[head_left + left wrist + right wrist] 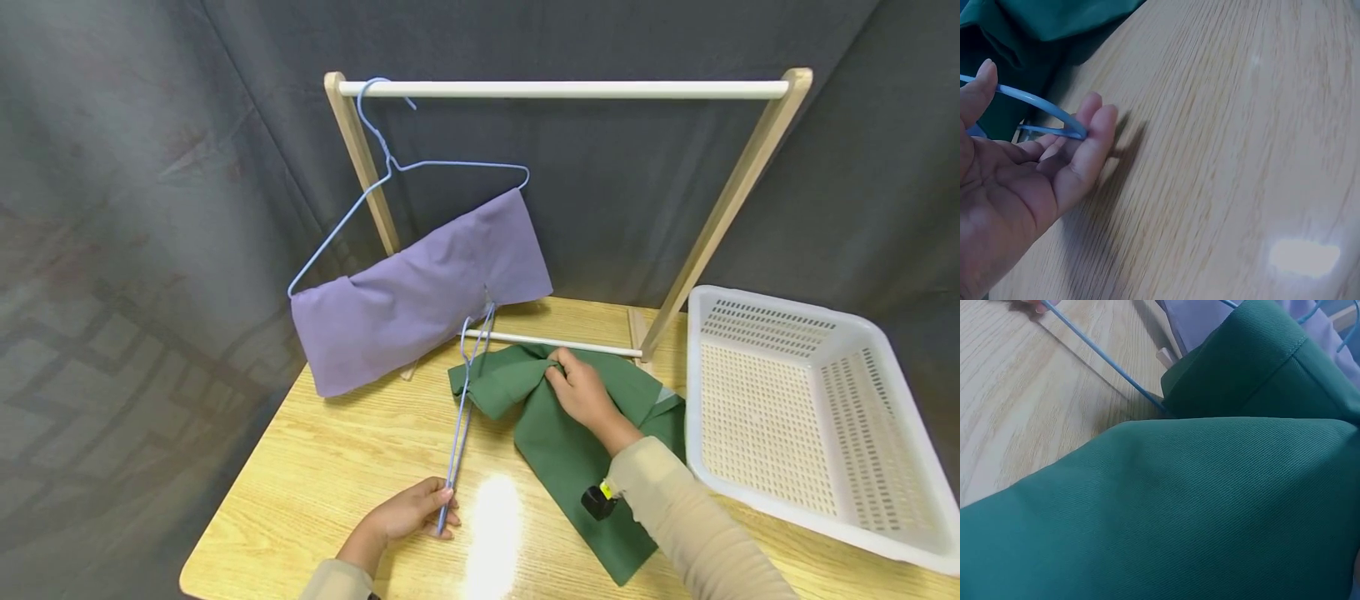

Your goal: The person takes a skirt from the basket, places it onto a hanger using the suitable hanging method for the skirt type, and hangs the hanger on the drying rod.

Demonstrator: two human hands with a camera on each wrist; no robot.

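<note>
My left hand holds one end of a blue wire hanger, its thumb on top and fingers beneath. In the left wrist view the bent end of the hanger lies across the fingers. The hanger's hook points away, toward the rack. My right hand grips a bunched fold of a green cloth garment spread on the table. A raised part of that garment overlaps the hanger in the right wrist view, and the far part of the wire is hidden behind it.
A rack with a white top bar and wooden posts stands at the back. From its left end hangs a second blue hanger with a purple cloth garment folded over it. A white plastic basket sits at the right on the wooden table.
</note>
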